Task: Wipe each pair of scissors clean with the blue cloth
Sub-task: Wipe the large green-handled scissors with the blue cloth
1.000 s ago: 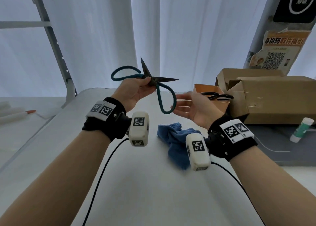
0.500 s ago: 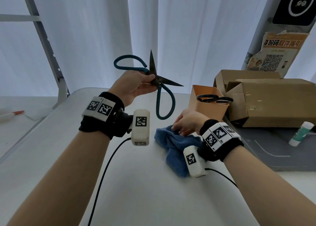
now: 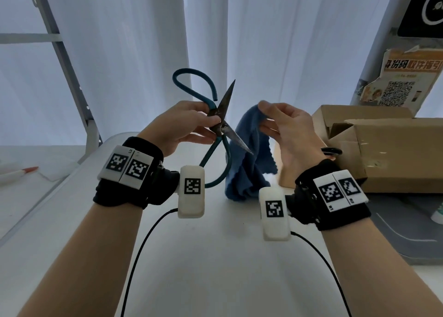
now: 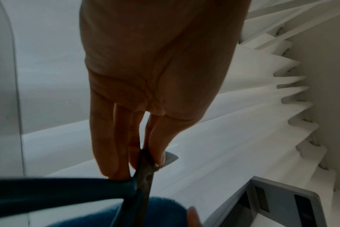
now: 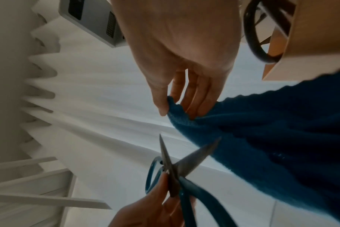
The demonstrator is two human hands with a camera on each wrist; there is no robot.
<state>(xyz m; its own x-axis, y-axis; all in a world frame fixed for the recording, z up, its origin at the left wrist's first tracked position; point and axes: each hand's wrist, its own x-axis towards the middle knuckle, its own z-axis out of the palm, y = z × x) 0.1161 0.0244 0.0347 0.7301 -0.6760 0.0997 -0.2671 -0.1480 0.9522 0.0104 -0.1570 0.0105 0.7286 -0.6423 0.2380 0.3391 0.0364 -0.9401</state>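
Observation:
My left hand (image 3: 191,127) pinches a pair of teal-handled scissors (image 3: 221,122) at the pivot and holds them in the air with the blades spread apart. One blade points up, the other down to the right. The same scissors (image 5: 177,173) show low in the right wrist view and edge-on (image 4: 144,176) under the left fingers. My right hand (image 3: 282,125) pinches a corner of the blue cloth (image 3: 249,163), which hangs down just right of the blades. In the right wrist view the cloth (image 5: 272,138) drapes beside the lower blade.
A small orange-brown box (image 3: 285,175) behind my right wrist holds black-handled scissors (image 3: 332,151). A large cardboard box (image 3: 383,146) stands at the right. A grey mat (image 3: 407,232) lies at the right with a glue stick (image 3: 437,212). Cables trail over the white table (image 3: 215,268).
My right hand has taken the blue cloth off the table and lifted it up beside the scissors. The left hand has turned the scissors so one blade points down toward the cloth.

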